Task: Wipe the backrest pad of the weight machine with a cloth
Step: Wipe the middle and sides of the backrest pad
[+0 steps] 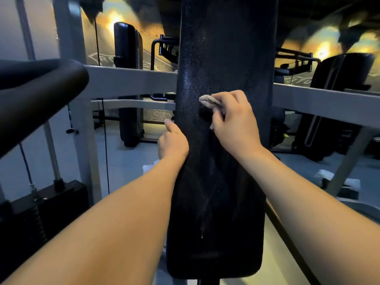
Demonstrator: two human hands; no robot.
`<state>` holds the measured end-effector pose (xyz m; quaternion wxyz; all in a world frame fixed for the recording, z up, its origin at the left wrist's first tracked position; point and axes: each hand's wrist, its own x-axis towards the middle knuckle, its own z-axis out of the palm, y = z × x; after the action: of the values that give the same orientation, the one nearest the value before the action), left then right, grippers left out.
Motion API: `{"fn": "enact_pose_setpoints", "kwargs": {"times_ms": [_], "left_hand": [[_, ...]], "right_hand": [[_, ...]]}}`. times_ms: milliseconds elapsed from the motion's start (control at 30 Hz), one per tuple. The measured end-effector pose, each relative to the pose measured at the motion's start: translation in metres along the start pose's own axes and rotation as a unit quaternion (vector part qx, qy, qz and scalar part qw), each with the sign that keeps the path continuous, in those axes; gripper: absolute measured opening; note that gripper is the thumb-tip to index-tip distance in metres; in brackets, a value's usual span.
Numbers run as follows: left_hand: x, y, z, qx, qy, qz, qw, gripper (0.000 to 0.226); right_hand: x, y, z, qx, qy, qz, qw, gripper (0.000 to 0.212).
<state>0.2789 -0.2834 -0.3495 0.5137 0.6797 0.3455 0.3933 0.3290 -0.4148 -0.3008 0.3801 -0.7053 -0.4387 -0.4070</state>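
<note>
Black vinyl backrest pad (224, 58) stands upright; the right hand (234, 120) grips a bunched beige cloth (208, 101) against its middle, mid-wipe. Left hand (172, 140) clasps the pad's edge. Next stroke likely needs firm downward pressure.

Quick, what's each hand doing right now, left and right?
Left hand: grips the left edge of the black textured backrest pad.
Right hand: holds a bunched beige cloth against that pad.

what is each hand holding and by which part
The right hand pinches the bunched cloth around its middle, against the backrest pad. The left hand grips the pad's left edge.
</note>
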Motion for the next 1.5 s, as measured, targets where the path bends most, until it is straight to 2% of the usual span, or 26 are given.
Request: {"fn": "enact_pose_setpoints", "kwargs": {"times_ms": [133,233,367,467,533,633,767,833,933,1000,1067,1133,1233,1333,1400,1467,1500], "left_hand": [[-0.001,-0.001,-0.001,-0.019,0.016,0.015,1.000,0.072],[0.000,0.000,-0.001,-0.021,0.018,0.005,1.000,0.072],[0.003,-0.001,0.000,-0.018,0.025,0.006,1.000,0.071],[0.006,-0.002,-0.001,-0.026,0.026,0.011,0.999,0.068],[0.005,-0.003,-0.002,-0.033,0.024,0.013,0.999,0.066],[0.005,-0.004,-0.003,-0.042,0.016,0.008,0.999,0.065],[0.003,-0.003,-0.006,-0.040,0.011,-0.005,0.999,0.061],[0.002,-0.003,-0.005,-0.036,0.019,-0.008,0.999,0.061],[0.001,-0.002,-0.005,-0.035,0.019,-0.016,0.999,0.062],[0.000,-0.001,-0.006,-0.032,0.015,-0.015,0.999,0.061],[-0.001,-0.001,-0.007,-0.028,0.013,-0.008,0.999,0.061],[0.000,-0.001,-0.007,-0.025,0.010,-0.004,1.000,0.062],[0.001,-0.002,-0.007,-0.034,0.008,-0.006,0.999,0.062],[0.000,-0.002,-0.005,-0.037,0.012,-0.002,0.999,0.063],[-0.002,-0.002,-0.005,-0.036,0.020,0.002,0.999,0.062],[-0.003,-0.001,-0.004,-0.033,0.022,0.002,0.999,0.062],[-0.003,0.000,-0.005,-0.031,0.024,0.002,0.999,0.062]], "right_hand": [[0.030,-0.001,0.004,-0.102,0.045,-0.045,0.993,0.026],[0.068,0.002,0.008,-0.156,0.038,-0.073,0.984,0.025],[0.101,0.012,0.023,-0.140,-0.005,-0.082,0.987,0.031],[0.098,0.015,0.038,-0.108,0.008,-0.086,0.990,0.032],[0.079,0.015,0.046,-0.093,0.003,-0.121,0.988,0.037],[0.030,0.012,0.048,-0.074,-0.043,-0.188,0.978,0.037],[0.007,0.005,0.027,-0.069,-0.158,-0.258,0.951,0.040],[0.035,0.005,0.019,-0.078,-0.135,-0.248,0.956,0.044],[0.093,0.006,0.018,-0.091,-0.013,-0.155,0.984,0.050],[0.109,0.006,0.030,-0.108,-0.008,-0.107,0.988,0.051],[0.096,0.006,0.043,-0.117,-0.014,-0.112,0.987,0.047],[0.064,0.007,0.048,-0.104,-0.038,-0.160,0.981,0.046],[0.016,0.011,0.039,-0.074,-0.124,-0.225,0.964,0.042],[0.019,0.015,0.017,-0.093,-0.186,-0.265,0.941,0.043],[0.049,0.019,0.008,-0.095,-0.115,-0.236,0.960,0.043],[0.083,0.025,0.004,-0.099,-0.011,-0.146,0.984,0.043],[0.094,0.027,0.006,-0.107,0.011,-0.106,0.988,0.041]]}}
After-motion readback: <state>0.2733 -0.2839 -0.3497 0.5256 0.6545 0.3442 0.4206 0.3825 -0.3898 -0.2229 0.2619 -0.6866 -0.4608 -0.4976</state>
